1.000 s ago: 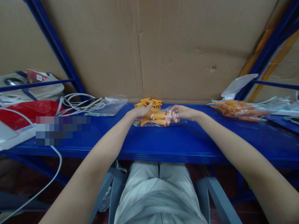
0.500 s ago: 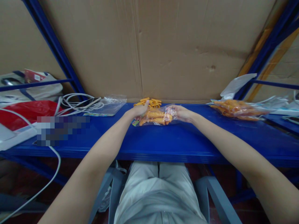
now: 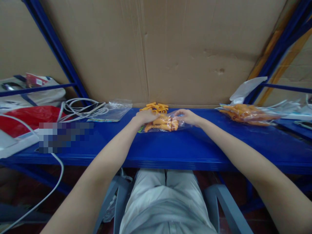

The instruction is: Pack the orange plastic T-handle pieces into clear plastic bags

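A clear plastic bag (image 3: 162,127) with several orange tube-like pieces inside lies on the blue table in front of me. My left hand (image 3: 147,115) rests over the bag's upper left part, its fingers stretched out toward the right. At the bag's right end, my right hand (image 3: 187,116) has its fingers closed on the plastic. Just behind the bag sits a small pile of loose orange pieces (image 3: 158,107), some showing round hollow ends. A green corner of the bag shows below my left hand.
Another clear bag of orange pieces (image 3: 243,113) lies at the right. Left of my hands are a flat clear bag (image 3: 119,110), coiled white cables (image 3: 83,105) and a red bag (image 3: 31,118). Cardboard (image 3: 180,55) walls the back; blue posts (image 3: 55,45) stand at the sides.
My left hand has turned flatter, its raised thumb lowered and its fingers now across the top of the bag. My right hand has shifted slightly left along the bag's end.
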